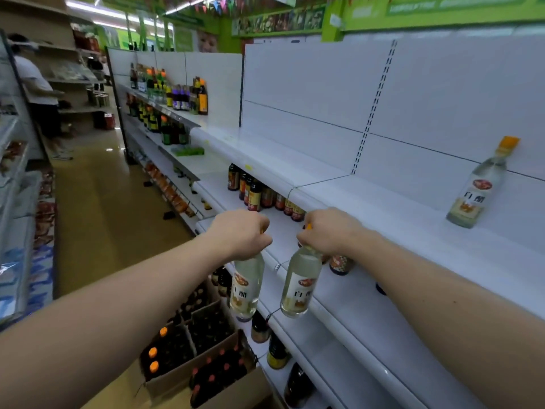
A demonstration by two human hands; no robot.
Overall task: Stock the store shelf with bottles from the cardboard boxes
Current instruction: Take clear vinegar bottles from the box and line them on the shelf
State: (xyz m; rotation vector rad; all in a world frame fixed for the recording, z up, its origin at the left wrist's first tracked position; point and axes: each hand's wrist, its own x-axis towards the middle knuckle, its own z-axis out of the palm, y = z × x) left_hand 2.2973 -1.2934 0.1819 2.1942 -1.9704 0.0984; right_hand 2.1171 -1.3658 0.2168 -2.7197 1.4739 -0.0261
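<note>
My left hand [240,233] grips the neck of a clear bottle [246,286] with a white label, hanging upright in front of the shelves. My right hand [327,231] holds a second clear bottle [300,284] the same way, close beside the first. Both hang above the open cardboard box [203,376] on the floor, which holds several dark bottles with orange and red caps. One matching clear bottle with an orange cap [477,187] stands alone on the white upper shelf [398,214] to the right.
Dark sauce bottles [259,194] line the shelf below the upper one, and more stand on the lower shelves [277,352]. Further left, shelves hold assorted bottles [177,93]. The aisle floor [100,208] runs left; a person [41,95] stands at its far end.
</note>
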